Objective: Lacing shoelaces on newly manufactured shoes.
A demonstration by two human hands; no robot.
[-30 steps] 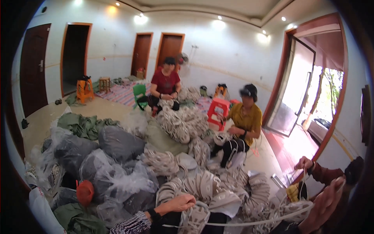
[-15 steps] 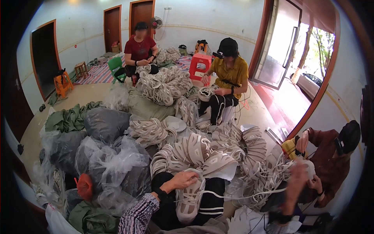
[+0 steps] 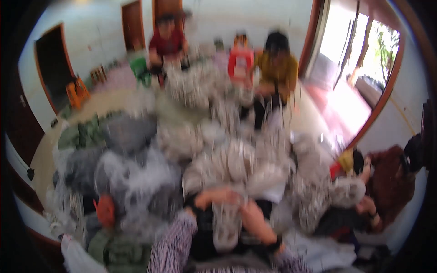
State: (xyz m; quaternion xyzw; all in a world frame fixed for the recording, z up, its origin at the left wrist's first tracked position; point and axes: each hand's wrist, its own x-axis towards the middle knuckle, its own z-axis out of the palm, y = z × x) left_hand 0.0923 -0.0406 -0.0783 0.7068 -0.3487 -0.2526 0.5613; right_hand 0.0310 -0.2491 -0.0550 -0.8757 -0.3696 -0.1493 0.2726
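Observation:
A beige-and-white shoe upper (image 3: 226,227) rests on my lap between my dark-trousered legs, its toe pointing toward me. My left hand (image 3: 219,195) is closed on its far, collar end. From the right, my right hand (image 3: 251,216) reaches in against the side of the same upper, near the lacing; motion blur hides its fingers and any lace in them. Just beyond my hands lies a heap of stacked beige shoe uppers (image 3: 223,164).
Clear plastic bags with dark contents (image 3: 132,170) and an orange-red bag (image 3: 104,212) lie to my left. More uppers (image 3: 312,195) are piled at right, beside a co-worker in a dark red top (image 3: 391,191). Two other people sit farther back, near a red stool (image 3: 240,63).
My right hand has come back from the far right, where it was drawing a white lace out, to the shoe upper. My left hand stays at the collar. The whole view has shifted and blurred.

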